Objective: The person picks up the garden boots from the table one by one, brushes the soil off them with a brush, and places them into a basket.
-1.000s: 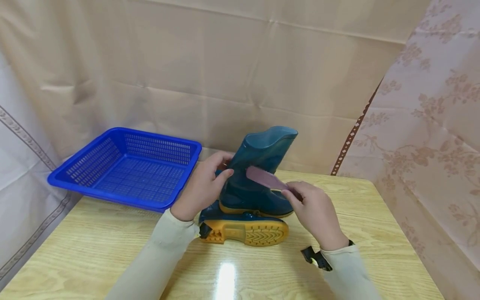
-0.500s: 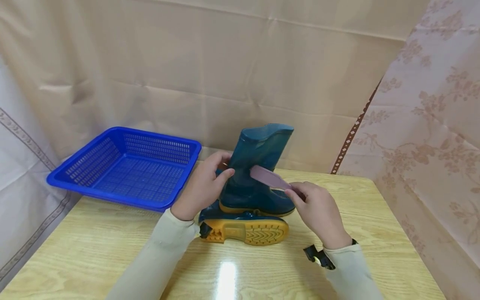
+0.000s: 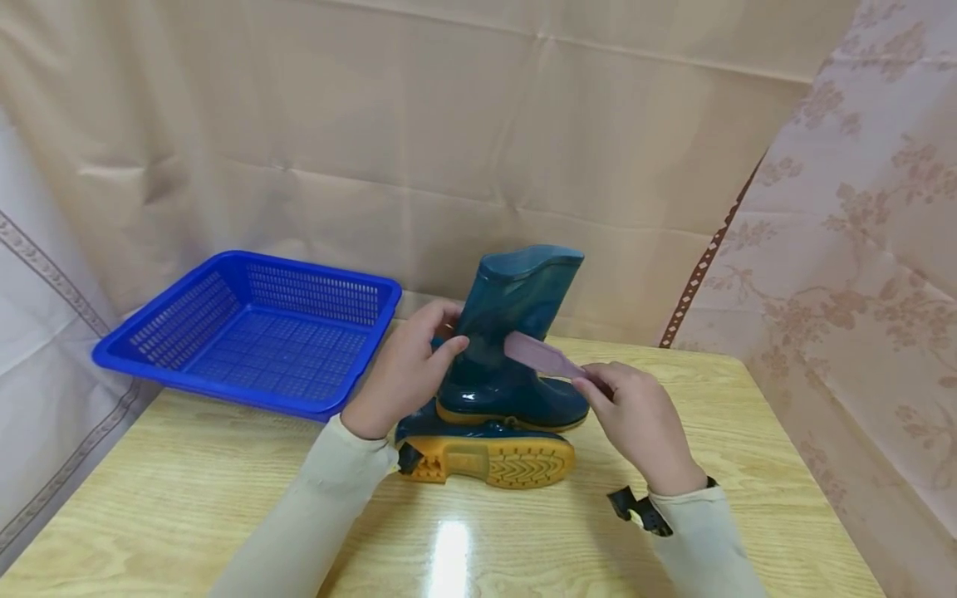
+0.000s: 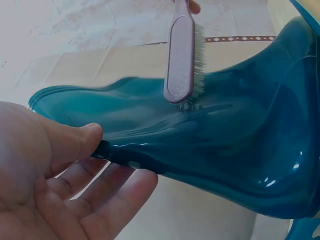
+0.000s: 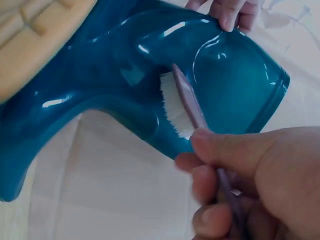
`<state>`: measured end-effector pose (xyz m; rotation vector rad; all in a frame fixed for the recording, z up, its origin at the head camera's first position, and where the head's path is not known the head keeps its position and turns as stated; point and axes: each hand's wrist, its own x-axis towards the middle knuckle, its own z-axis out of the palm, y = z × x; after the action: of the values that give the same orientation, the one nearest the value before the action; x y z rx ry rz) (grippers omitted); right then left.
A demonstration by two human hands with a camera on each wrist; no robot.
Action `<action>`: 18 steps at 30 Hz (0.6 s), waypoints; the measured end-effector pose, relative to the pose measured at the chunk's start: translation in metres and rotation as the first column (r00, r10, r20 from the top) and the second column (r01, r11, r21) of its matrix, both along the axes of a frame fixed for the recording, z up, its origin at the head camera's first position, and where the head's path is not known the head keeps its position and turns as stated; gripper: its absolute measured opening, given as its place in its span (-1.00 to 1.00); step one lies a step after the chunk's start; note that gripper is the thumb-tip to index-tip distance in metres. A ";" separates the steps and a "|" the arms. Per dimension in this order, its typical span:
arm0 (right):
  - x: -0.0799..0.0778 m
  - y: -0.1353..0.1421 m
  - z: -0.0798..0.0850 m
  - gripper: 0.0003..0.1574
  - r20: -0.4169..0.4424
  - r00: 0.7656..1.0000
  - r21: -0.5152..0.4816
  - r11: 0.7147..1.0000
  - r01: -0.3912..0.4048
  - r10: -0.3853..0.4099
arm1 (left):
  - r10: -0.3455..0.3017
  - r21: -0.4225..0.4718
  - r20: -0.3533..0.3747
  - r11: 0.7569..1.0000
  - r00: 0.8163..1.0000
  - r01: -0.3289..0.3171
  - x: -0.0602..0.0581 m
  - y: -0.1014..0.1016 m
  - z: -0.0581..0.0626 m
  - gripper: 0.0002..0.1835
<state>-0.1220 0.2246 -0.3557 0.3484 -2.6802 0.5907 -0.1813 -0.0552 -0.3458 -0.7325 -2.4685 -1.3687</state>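
Note:
A dark teal rubber boot (image 3: pixel 501 332) stands with its shaft leaning right, above a second boot (image 3: pixel 516 462) that lies on its side with its yellow sole facing me. My left hand (image 3: pixel 411 361) pinches the back edge of the standing boot's shaft, thumb on the near side and fingers behind, as the left wrist view shows. In my right hand (image 3: pixel 635 419) is the handle of a mauve scrub brush (image 3: pixel 540 355). Its white bristles (image 5: pixel 175 107) meet the boot's side around the ankle in the right wrist view.
A blue plastic basket (image 3: pixel 277 349) with slotted walls stands on the left of the wooden table (image 3: pixel 359 531). A beige curtain (image 3: pixel 449 149) hangs behind, and a floral cloth (image 3: pixel 860 291) hangs along the right side.
The brush has slid slightly right along the boot with my right hand. The boot's shaft has tipped back more upright. My left hand keeps its hold almost unmoved.

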 end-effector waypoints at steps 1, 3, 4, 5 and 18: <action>0.001 0.000 0.001 -0.81 -0.007 1.000 -0.001 1.000 -0.006 0.006 | 0.002 -0.001 0.000 1.000 1.000 -0.002 0.000 0.000 0.000 -0.71; 0.003 -0.003 0.004 -0.81 -0.026 0.998 -0.025 0.998 -0.058 0.058 | 0.001 0.006 0.002 1.000 1.000 -0.001 0.001 0.000 0.001 -0.70; 0.004 -0.005 0.005 -0.80 -0.035 0.996 -0.034 0.995 -0.089 0.087 | -0.002 0.012 0.001 1.000 1.000 0.002 0.001 -0.001 0.001 -0.70; 0.005 -0.007 0.006 -0.79 -0.041 0.993 -0.042 0.992 -0.115 0.113 | -0.005 0.019 -0.001 1.000 1.000 0.005 0.002 -0.001 0.002 -0.69; 0.002 0.021 0.006 -0.80 0.116 0.992 -0.039 0.999 -0.037 0.041 | 0.008 0.032 0.028 0.999 1.000 -0.009 -0.004 -0.001 -0.003 -0.68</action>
<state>-0.1197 0.2461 -0.3493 0.3674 -2.7757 0.6913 -0.1849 -0.0561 -0.3487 -0.6999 -2.4621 -1.4210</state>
